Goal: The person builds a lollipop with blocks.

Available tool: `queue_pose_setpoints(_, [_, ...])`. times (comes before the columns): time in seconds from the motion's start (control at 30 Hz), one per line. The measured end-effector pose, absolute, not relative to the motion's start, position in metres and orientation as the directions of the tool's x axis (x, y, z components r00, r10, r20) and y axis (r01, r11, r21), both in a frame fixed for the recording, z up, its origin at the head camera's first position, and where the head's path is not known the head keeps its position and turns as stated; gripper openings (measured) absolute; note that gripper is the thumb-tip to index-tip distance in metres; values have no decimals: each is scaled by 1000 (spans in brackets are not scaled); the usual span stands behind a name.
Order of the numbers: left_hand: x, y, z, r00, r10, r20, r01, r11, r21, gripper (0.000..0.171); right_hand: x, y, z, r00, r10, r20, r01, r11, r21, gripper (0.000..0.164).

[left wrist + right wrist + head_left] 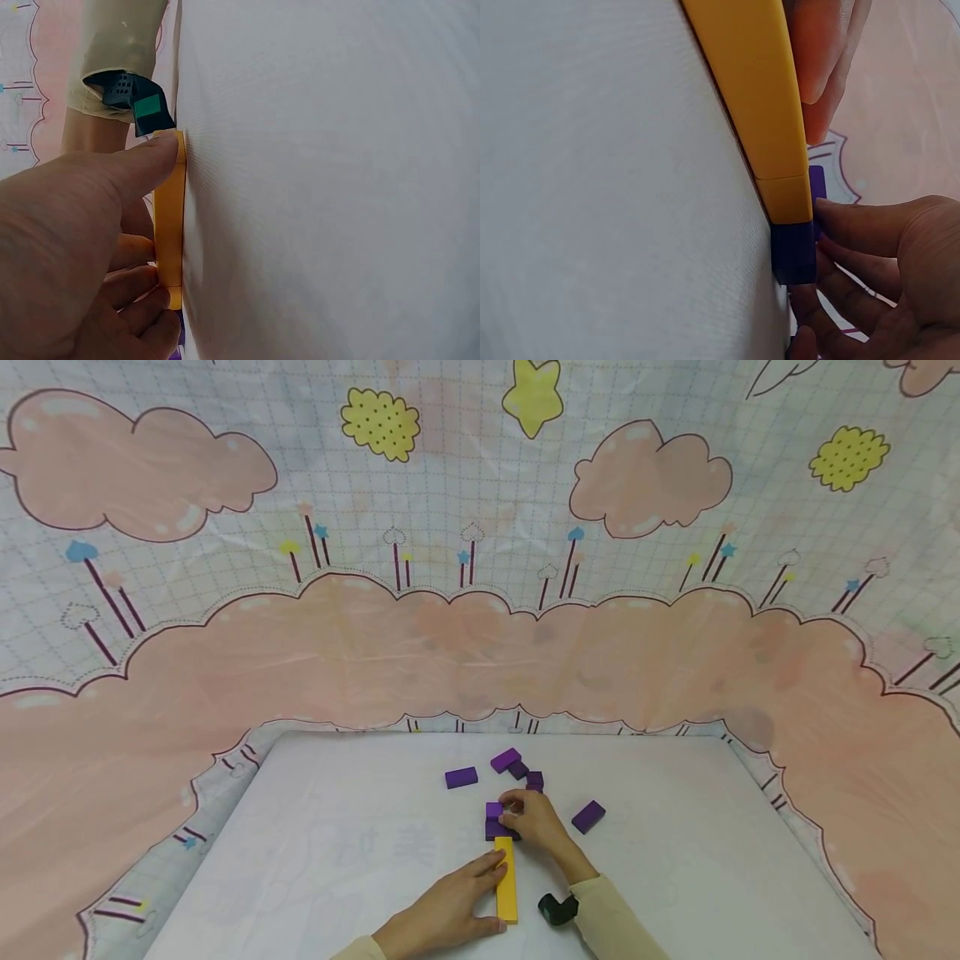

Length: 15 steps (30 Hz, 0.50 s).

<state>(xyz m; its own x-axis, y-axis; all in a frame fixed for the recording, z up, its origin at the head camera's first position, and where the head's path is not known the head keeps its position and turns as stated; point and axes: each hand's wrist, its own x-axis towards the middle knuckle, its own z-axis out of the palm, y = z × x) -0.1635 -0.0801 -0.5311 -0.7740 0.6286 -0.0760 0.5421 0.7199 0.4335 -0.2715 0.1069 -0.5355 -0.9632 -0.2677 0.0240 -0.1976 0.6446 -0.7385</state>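
Note:
A long yellow bar (506, 893) with seams across it lies on the white table. My left hand (457, 902) rests along its left side, thumb at the near end and fingertips toward the far end. Against the bar's far end lies a dark purple block (793, 251). On top of it, a smaller purple block (493, 810) is pinched by my right hand (534, 820). In the right wrist view the thumb touches the upper purple block (819, 180), while its far side is hidden. Left fingers (139, 292) touch the bar in the left wrist view.
Behind the hands lie a purple block (461, 777), another purple block (506, 760) against a small dark one (518, 770), and more purple pieces (535, 778). One purple block (588, 817) lies to the right. A black wrist device (557, 910) sits at the right sleeve.

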Motion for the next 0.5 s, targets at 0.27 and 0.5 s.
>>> queue_pose_setpoints(0.27, [-164, -80, -530, -777, 624, -83, 536, 725, 432, 75, -271, 106, -535, -965, -262, 4, -178, 642, -746, 22])
queue_pose_setpoints(0.5, [-162, -79, -528, -778, 621, -97, 529, 731, 431, 76, -269, 106, -535, -964, -264, 1, -178, 645, -743, 22])
